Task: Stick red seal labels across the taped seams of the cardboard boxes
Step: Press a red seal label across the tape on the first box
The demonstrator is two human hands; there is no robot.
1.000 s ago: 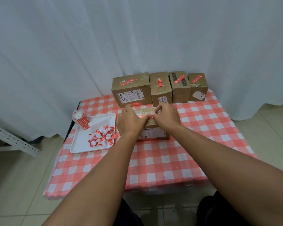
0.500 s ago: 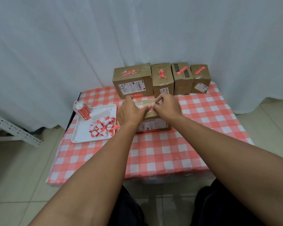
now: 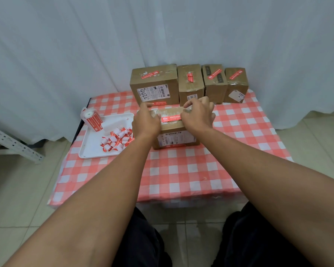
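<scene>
Left hand on left part of near box, fingers curled over its top, steadying it. Right hand on right part of same box, fingers bent, pinching or pressing red seal label; I cannot tell which. Label lies across taped seam on box top. I judge step as sticking label down. Next move calls for smoothing both ends flat. Behind box: four labelled boxes. Left of box: white tray with label roll.

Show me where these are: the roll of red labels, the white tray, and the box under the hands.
roll of red labels (image 3: 93,120), head view, on its red side.
white tray (image 3: 92,146), head view, on bare floor.
box under the hands (image 3: 175,138), head view, on front shipping label.
</scene>
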